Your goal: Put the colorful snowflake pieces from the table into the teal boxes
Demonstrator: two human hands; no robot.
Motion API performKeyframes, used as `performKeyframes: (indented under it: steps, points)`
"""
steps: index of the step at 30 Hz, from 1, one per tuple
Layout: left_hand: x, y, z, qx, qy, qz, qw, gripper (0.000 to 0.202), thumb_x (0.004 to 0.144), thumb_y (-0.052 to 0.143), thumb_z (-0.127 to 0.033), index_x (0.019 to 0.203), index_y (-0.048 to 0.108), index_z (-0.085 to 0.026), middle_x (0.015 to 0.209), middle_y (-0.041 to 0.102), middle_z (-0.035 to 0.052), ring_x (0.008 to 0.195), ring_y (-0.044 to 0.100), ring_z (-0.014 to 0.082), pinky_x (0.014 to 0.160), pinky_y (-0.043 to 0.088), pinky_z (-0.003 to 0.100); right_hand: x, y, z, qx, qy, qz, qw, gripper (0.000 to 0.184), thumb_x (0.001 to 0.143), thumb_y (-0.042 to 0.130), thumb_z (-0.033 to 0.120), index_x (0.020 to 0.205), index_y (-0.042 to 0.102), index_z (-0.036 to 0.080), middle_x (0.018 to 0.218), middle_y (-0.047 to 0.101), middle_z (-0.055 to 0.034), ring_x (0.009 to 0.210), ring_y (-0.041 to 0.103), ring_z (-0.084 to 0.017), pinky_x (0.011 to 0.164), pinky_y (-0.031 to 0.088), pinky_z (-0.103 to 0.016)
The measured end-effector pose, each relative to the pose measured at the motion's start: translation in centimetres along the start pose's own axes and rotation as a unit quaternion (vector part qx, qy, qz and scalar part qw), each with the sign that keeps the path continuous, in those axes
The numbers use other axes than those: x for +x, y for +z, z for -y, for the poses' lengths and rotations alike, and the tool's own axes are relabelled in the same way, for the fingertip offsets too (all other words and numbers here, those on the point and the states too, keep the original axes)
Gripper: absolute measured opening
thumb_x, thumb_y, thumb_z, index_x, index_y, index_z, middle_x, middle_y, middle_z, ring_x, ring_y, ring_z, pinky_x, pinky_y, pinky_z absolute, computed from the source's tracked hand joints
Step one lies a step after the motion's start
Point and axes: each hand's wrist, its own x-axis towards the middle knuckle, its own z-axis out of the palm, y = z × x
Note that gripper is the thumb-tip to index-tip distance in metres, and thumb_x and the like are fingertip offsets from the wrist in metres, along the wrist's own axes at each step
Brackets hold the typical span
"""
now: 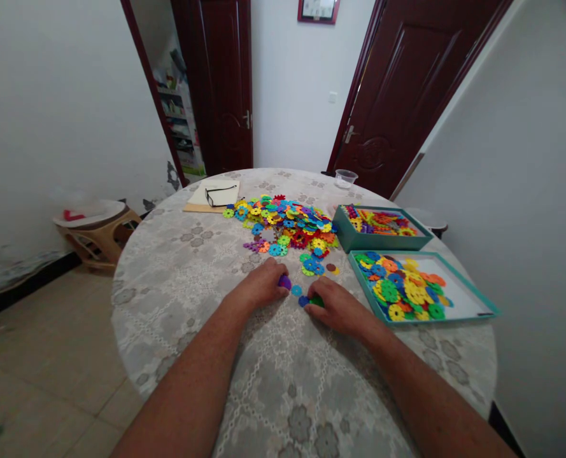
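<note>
My left hand [267,282] is closed on a purple notched disc [285,282], low over the patterned tablecloth. To its right, my right hand [333,303] has its fingers closed round a green disc [316,301], partly covered by them. A dark blue disc [304,301] touches or nearly touches the green one at the fingertips. Between the two hands lies a small light blue disc [297,290]. Just beyond them is a small cluster of blue and green discs [312,264], and farther off spreads a large heap of mixed coloured discs [287,219].
On the right, a teal box [382,242] holds sorted-looking coloured pieces, and its shallow lid [474,292] carries a pile of discs. Eyeglasses [211,197] rest on a notebook [225,191] at the far left. A clear plastic bowl [346,179] stands near the far edge of the round table [177,280].
</note>
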Motion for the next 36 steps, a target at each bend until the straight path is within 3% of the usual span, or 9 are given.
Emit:
performKeyframes:
  steps: [6, 10, 16, 22, 26, 30, 33, 36]
  points:
    - [0.0, -0.3, -0.3, 0.039, -0.01, 0.002, 0.999, 0.024, 0.076, 0.076, -0.03, 0.099, 0.072, -0.023, 0.105, 0.064, 0.0088, 0.097, 0.062, 0.0272, 0.085, 0.049, 0.034, 0.1, 0.2, 0.2, 0.012, 0.006, -0.004, 1.0, 0.019, 0.09, 0.067, 0.022, 0.109, 0.065, 0.021, 0.108, 0.066, -0.0071, 0.1, 0.061, -0.021, 0.089, 0.046, -0.031]
    - [0.1, -0.1, -0.4, 0.054, -0.011, 0.01, 0.998, 0.019, 0.078, 0.074, -0.03, 0.094, 0.07, -0.022, 0.105, 0.065, 0.0099, 0.099, 0.063, 0.0282, 0.086, 0.049, 0.035, 0.4, 0.5, 1.2, 0.001, 0.014, -0.002, 1.0, 0.016, 0.087, 0.061, 0.016, 0.102, 0.064, 0.021, 0.104, 0.064, -0.0064, 0.097, 0.059, -0.021, 0.086, 0.044, -0.03]
    - [0.1, 0.0, -0.4, 0.05, -0.005, 0.011, 0.999, 0.029, 0.079, 0.073, -0.029, 0.107, 0.07, -0.023, 0.109, 0.064, 0.0103, 0.102, 0.062, 0.0289, 0.089, 0.049, 0.036, 0.4, 0.4, 1.7, 0.068, 0.026, -0.016, 0.997, 0.019, 0.076, 0.06, 0.01, 0.09, 0.057, 0.022, 0.09, 0.062, -0.0006, 0.083, 0.056, -0.017, 0.072, 0.038, -0.027]
    - [0.0, -0.4, -0.9, 0.069, -0.007, 0.04, 0.997, 0.024, 0.082, 0.068, -0.028, 0.105, 0.069, -0.023, 0.113, 0.062, 0.0101, 0.107, 0.06, 0.0277, 0.092, 0.048, 0.036, -0.2, -1.5, -0.4, 0.209, 0.055, -0.02, 0.976, 0.003, 0.086, 0.06, 0.021, 0.088, 0.058, 0.022, 0.075, 0.055, 0.0044, 0.07, 0.051, -0.014, 0.063, 0.036, -0.025]
    - [0.0, -0.5, -1.3, 0.082, -0.001, 0.046, 0.996, 0.018, 0.083, 0.065, -0.025, 0.101, 0.063, -0.022, 0.11, 0.063, 0.0096, 0.105, 0.059, 0.0263, 0.09, 0.047, 0.035, -1.1, -2.4, -2.2, 0.242, 0.075, -0.006, 0.967, 0.018, 0.089, 0.062, 0.028, 0.106, 0.064, 0.021, 0.082, 0.058, 0.0025, 0.072, 0.053, -0.014, 0.064, 0.039, -0.025]
    - [0.0, -0.3, -1.2, 0.058, 0.011, 0.046, 0.997, 0.018, 0.08, 0.063, -0.018, 0.097, 0.06, -0.024, 0.104, 0.067, 0.006, 0.099, 0.06, 0.0237, 0.084, 0.044, 0.032, -1.7, -2.3, -2.2, 0.194, 0.1, 0.064, 0.974, 0.033, 0.087, 0.062, 0.024, 0.119, 0.066, 0.021, 0.081, 0.061, 0.002, 0.073, 0.057, -0.015, 0.064, 0.04, -0.026]
    - [-0.1, -0.3, -1.0, 0.033, 0.019, 0.055, 0.998, 0.02, 0.082, 0.061, -0.016, 0.099, 0.06, -0.026, 0.1, 0.07, 0.0034, 0.093, 0.061, 0.0213, 0.078, 0.043, 0.03, -1.7, -2.3, -1.4, 0.144, 0.093, 0.079, 0.982, 0.03, 0.084, 0.062, 0.021, 0.113, 0.07, 0.022, 0.084, 0.066, 0.0004, 0.077, 0.06, -0.017, 0.067, 0.041, -0.026]
    - [-0.4, -0.5, -1.1, -0.004, 0.028, 0.061, 0.998, 0.032, 0.084, 0.062, -0.017, 0.114, 0.062, -0.028, 0.101, 0.072, 0.0029, 0.092, 0.064, 0.0204, 0.079, 0.044, 0.029, -1.6, -2.4, -0.8, 0.118, 0.085, 0.073, 0.987, 0.024, 0.083, 0.063, 0.02, 0.105, 0.071, 0.022, 0.09, 0.07, -0.0012, 0.08, 0.06, -0.017, 0.07, 0.041, -0.027]
